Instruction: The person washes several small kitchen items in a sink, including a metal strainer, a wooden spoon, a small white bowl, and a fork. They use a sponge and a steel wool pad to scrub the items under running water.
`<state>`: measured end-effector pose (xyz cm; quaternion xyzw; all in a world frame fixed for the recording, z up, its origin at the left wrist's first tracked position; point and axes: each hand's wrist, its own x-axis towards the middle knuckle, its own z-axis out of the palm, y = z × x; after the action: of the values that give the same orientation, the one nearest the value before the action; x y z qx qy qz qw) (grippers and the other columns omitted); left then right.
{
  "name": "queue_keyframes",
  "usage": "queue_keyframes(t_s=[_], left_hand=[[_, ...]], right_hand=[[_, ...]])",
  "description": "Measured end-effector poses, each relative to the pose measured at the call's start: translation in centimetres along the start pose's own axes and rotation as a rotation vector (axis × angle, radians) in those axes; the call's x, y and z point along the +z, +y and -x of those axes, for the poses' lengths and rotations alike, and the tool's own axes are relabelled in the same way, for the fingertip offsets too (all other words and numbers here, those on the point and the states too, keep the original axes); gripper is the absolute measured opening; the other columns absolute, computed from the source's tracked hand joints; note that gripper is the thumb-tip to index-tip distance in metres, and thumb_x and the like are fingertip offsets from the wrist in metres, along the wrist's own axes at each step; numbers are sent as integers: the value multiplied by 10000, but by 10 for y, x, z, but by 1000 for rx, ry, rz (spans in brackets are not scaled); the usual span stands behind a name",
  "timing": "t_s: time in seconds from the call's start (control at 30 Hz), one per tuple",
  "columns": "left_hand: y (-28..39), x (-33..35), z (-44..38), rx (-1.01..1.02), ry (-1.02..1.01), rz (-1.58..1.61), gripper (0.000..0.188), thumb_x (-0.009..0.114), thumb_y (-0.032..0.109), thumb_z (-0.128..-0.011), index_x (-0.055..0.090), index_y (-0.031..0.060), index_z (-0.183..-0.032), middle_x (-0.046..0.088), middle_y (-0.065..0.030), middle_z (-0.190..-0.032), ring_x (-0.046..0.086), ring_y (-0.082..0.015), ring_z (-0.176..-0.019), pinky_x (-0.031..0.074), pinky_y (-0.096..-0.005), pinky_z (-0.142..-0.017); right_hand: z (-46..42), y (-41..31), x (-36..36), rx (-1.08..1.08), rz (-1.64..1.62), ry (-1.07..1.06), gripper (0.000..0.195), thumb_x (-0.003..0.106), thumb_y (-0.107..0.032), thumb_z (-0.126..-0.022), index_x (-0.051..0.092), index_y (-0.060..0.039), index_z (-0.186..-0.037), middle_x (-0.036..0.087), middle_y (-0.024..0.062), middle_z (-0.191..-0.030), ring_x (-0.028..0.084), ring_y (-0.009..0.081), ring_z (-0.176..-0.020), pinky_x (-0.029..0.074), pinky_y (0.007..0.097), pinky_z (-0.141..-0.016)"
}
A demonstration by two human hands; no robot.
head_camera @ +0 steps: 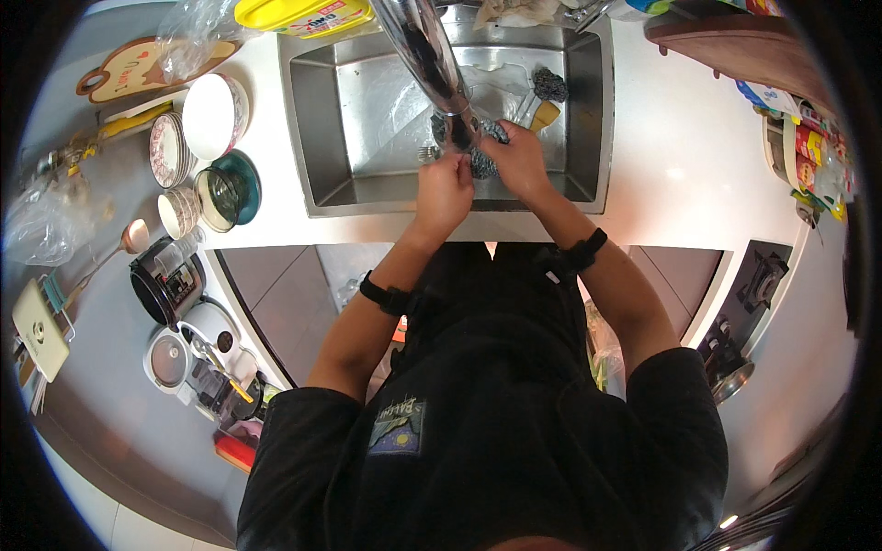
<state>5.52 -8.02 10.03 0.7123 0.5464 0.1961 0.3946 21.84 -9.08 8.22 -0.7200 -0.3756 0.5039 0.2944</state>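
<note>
Both my hands are over the stainless-steel sink (pixel 451 206), below the chrome faucet (pixel 427 55). My left hand (pixel 444 189) is curled with its thumb turned inward, and what lies inside its fingers is hidden. Just beyond its knuckles show metal tines (pixel 427 153), apparently of a fork. My right hand (pixel 518 160) grips a grey, speckled scouring pad (pixel 486 165), which bunches up between the two hands. Part of the pad disappears behind the faucet's end. Farther back in the basin lie a dark steel-wool scourer (pixel 549 84) and a tan-coloured utensil head (pixel 545 116).
Left of the sink stand a white bowl (pixel 215 117), stacked plates (pixel 165 150), small bowls (pixel 178 212) and glass bowls (pixel 219 196). A yellow tub (pixel 303 15) sits at the back rim. A brown wooden shelf (pixel 737 45) juts in at the right, near a gas hob (pixel 761 282).
</note>
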Motion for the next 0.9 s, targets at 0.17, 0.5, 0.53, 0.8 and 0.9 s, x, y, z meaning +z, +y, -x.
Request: queue_keyframes(t_s=[0.17,0.5,0.53,0.8,0.9], left_hand=[[2,-2,-10,-25,3,23,118,619,24,-904,652,-46,-815,644,-283,-759,648,-472,-705,500,-504,-625],[-19,9,-2,-280,-69,671,188,575,45,-1036,698,-93,-1066,761,-84,-967,698,-126,-871,555,-290,-783],[-15,9,-2,-282,-77,714,195,566,36,-1039,681,-101,-1117,756,-97,-1003,698,-130,-896,556,-289,-815],[-21,10,1,-280,-109,588,235,550,20,-1046,673,-103,-1204,756,-103,-1023,710,-142,-941,556,-288,-847],[-6,0,5,-173,-111,248,222,566,13,-1030,699,-32,-1202,767,-111,-933,731,-153,-888,562,-306,-792]], right_hand=[[-4,34,23,280,-928,4,204,721,-152,-897,678,7,-1019,715,75,-917,704,208,-781,552,355,-686],[6,22,-12,379,-1157,10,269,745,-158,-900,669,1,-1105,719,79,-983,717,197,-847,582,341,-749],[5,27,-15,366,-1121,17,287,749,-162,-899,671,3,-1121,722,76,-998,714,192,-863,577,340,-761],[-3,36,-20,67,-691,-145,380,773,-258,-891,701,18,-1142,737,75,-1031,687,165,-878,543,343,-772],[0,20,-25,-40,-214,-189,296,719,-164,-927,689,32,-1147,723,40,-974,630,98,-844,524,289,-788]])
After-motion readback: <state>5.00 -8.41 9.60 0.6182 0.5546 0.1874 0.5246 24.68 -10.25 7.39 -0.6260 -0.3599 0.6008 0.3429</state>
